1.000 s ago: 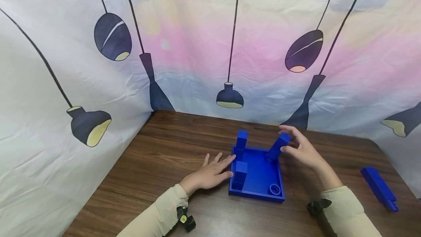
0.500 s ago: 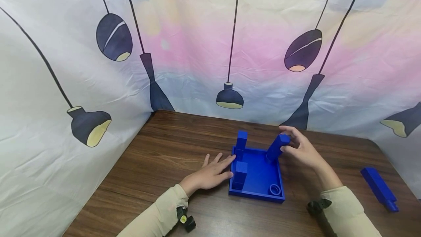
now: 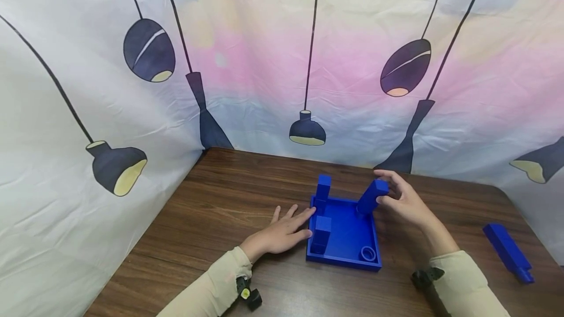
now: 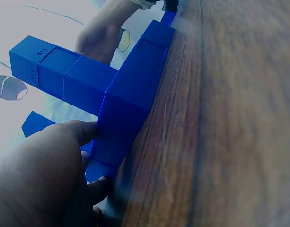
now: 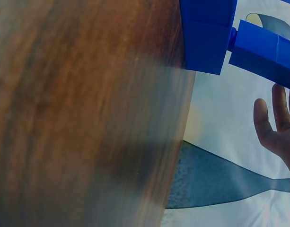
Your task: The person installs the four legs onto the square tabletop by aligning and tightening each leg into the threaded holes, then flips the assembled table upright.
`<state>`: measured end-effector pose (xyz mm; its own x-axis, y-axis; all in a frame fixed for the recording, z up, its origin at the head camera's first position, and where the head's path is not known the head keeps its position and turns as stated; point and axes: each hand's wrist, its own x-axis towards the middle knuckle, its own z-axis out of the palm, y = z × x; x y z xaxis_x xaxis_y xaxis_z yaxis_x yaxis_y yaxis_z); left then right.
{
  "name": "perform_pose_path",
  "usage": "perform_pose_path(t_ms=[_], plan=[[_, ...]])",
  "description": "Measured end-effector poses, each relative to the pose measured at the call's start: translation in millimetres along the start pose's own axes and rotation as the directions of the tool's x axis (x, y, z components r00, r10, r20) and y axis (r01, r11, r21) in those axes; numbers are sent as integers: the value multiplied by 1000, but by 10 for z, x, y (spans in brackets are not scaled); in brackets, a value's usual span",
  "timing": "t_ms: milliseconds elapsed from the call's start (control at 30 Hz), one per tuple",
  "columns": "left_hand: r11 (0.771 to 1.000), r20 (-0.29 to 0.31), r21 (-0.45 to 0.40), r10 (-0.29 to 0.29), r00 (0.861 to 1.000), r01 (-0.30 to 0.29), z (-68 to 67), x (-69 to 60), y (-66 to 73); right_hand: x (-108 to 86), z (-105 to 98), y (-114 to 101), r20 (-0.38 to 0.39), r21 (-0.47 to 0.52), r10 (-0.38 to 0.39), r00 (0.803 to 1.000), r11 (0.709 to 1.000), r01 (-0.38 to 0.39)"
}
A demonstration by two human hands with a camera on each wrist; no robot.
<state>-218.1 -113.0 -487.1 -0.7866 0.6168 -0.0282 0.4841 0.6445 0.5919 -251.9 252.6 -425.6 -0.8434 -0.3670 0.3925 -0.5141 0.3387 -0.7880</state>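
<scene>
A shallow blue square tray (image 3: 348,231) rests on the wooden table. Blue square posts stand upright at its back left corner (image 3: 323,192) and its front left corner (image 3: 322,234). My left hand (image 3: 279,234) lies with spread, mostly straight fingers against the tray's left side. At the back right corner, my right hand (image 3: 407,202) pinches a third blue post (image 3: 372,197) between thumb and fingers. That post leans to the right, and the right wrist view shows a narrow neck (image 5: 232,39) between it and the tray. A raised ring (image 3: 368,254) occupies the front right corner.
One loose blue post (image 3: 506,252) with a stepped peg end lies on the table (image 3: 211,219) at the right. Behind and to the left hangs a cloth (image 3: 255,62) printed with lamps. Dark wrist cameras (image 3: 249,292) sit on both sleeves.
The post in my right hand has turned and settled slightly lower at its corner. My left hand and the tray have stayed in place.
</scene>
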Motion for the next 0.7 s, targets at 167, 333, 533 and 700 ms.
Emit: perform_pose_path(t_ms=[167,333,533,700], plan=[[1000,-4,3,-1,1000,1,14,-2,-1,-15,7,2,-8,-2,7,1000,1000,-7],[1000,-3,6,1,1000,-1,14,-6,5,-25,16,8,-11,-40,18,1000,999,-19],[1000,-1,10,-1,1000,1,13,-11,5,-25,3,35,5,-78,26,1000,997,-25],[1000,-3,12,-1,1000,1,19,-11,-5,-29,7,20,15,-90,44,999,995,-42]])
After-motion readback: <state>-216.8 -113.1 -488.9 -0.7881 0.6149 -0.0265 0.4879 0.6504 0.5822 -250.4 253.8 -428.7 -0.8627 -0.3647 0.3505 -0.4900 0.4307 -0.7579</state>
